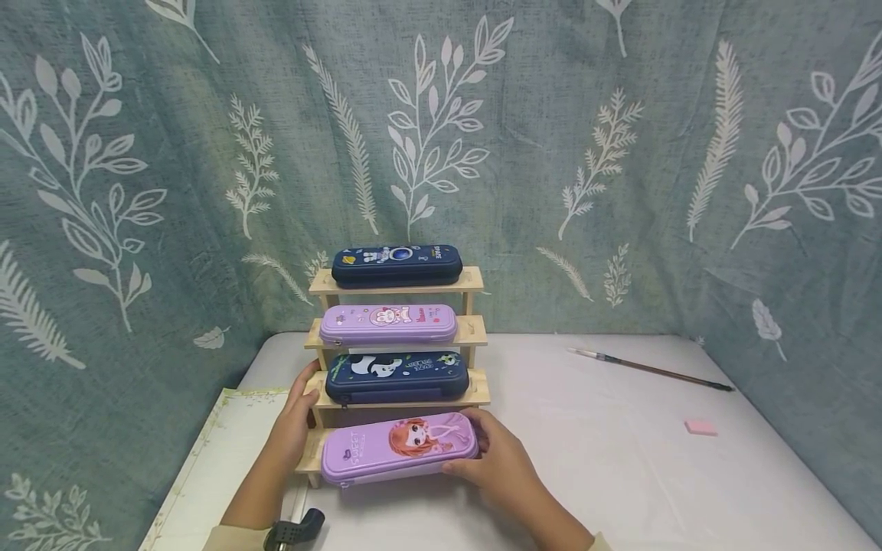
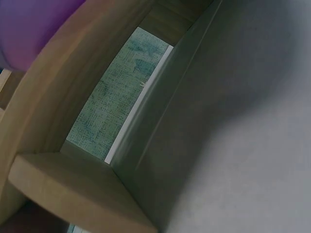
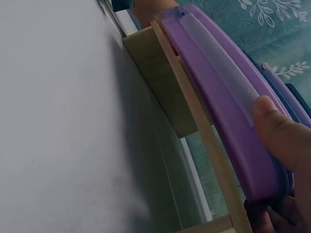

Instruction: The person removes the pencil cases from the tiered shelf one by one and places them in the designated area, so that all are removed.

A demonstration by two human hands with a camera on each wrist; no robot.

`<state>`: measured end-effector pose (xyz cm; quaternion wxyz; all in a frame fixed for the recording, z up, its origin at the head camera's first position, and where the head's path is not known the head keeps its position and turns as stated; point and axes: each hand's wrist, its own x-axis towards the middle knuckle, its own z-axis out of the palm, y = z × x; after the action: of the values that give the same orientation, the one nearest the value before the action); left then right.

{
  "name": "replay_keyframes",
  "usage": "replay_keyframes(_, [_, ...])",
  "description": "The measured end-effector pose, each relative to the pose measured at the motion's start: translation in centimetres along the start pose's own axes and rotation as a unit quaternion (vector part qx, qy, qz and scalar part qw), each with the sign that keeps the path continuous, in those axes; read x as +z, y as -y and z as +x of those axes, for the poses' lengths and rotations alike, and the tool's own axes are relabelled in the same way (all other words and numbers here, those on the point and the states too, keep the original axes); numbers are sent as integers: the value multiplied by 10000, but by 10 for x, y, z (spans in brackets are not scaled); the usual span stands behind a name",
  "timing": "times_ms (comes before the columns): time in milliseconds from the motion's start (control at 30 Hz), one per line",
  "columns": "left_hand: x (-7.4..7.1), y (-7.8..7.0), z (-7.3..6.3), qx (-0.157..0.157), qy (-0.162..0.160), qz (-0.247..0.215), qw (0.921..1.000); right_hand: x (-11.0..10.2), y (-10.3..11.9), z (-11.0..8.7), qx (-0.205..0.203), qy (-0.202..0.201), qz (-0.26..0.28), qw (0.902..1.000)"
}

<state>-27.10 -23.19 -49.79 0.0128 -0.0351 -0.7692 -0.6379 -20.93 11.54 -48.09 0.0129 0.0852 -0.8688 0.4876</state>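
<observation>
A stepped wooden rack (image 1: 475, 389) stands mid-table with pencil cases on its tiers. My right hand (image 1: 506, 463) holds the right end of a purple pencil case (image 1: 372, 451) with a red-haired girl on its lid, thumb on the near side, fingers behind. That case lies slightly askew at the lowest tier; the right wrist view shows its purple side (image 3: 218, 107) close along the shelf edge (image 3: 194, 111). At the rack's left side, my left hand (image 1: 289, 425) grips the end of a tier. The left wrist view shows only the rack's wood (image 2: 73, 179) and part of the purple case (image 2: 34, 29).
Higher tiers bear a navy panda case (image 1: 400, 386), a lilac case (image 1: 389, 325) and a navy space case (image 1: 400, 266). To the right lie a paintbrush (image 1: 654, 369) and a pink eraser (image 1: 700, 427). A pale patterned sheet (image 1: 227, 436) lies left. Leaf-print cloth (image 1: 524, 153) hangs behind.
</observation>
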Motion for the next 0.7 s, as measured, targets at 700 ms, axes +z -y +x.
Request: replay_keyframes(700, [0, 0, 1, -86, -113, 217, 9997, -41, -23, -8, -36, 166, 896, 9958])
